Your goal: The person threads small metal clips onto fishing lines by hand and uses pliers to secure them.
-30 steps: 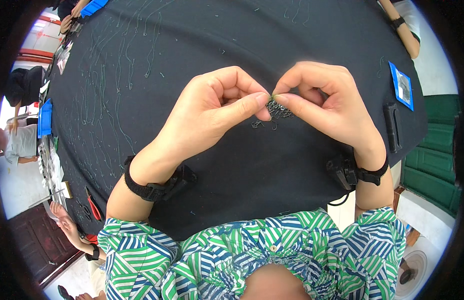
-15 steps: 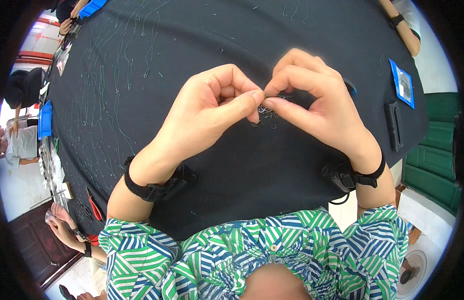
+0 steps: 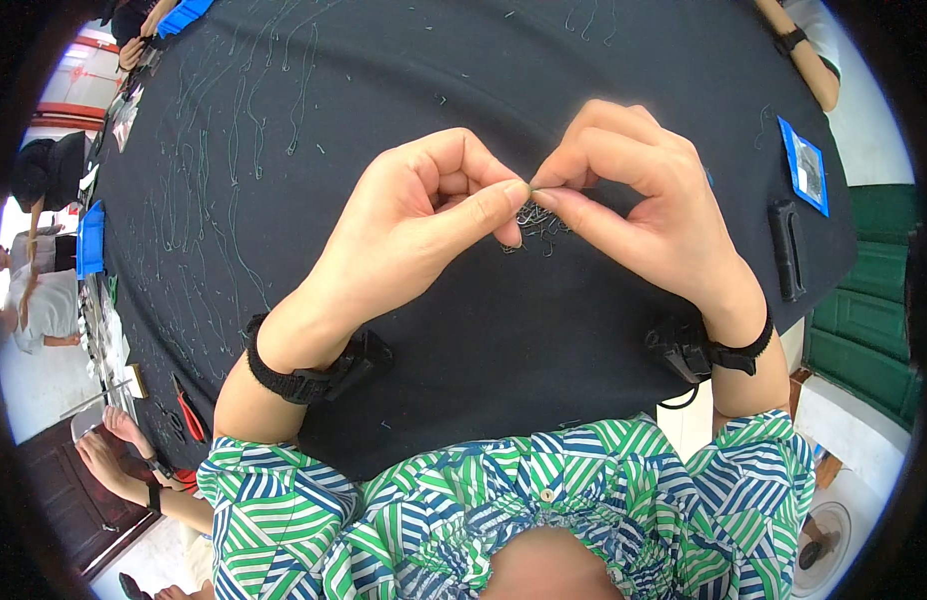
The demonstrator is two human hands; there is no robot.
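Note:
My left hand (image 3: pixel 409 215) is closed in a pinch over the dark cloth, thumb pressed on the index finger. Its fingertips meet those of my right hand (image 3: pixel 654 200), which pinches from the other side. Whatever sits between the fingertips is too small and covered to make out. Just below and behind the pinch lies a small pile of metal fish hooks (image 3: pixel 546 222), partly hidden by my fingers. Thin green lines with hooks (image 3: pixel 234 180) are spread over the cloth to the left of my hands.
Black cloth (image 3: pixel 504 340) covers the table. On the right lie a black bar-shaped object (image 3: pixel 787 250) and a blue-edged packet (image 3: pixel 806 168). Red-handled pliers (image 3: pixel 189 410) and a blue tray (image 3: pixel 91 238) are at the left edge. A co-worker's hands (image 3: pixel 109 450) work at lower left.
My right hand has shifted slightly to the right and its fingers have drawn together at the pinch. My left hand stays in place. The co-worker's hands at lower left have moved apart a little.

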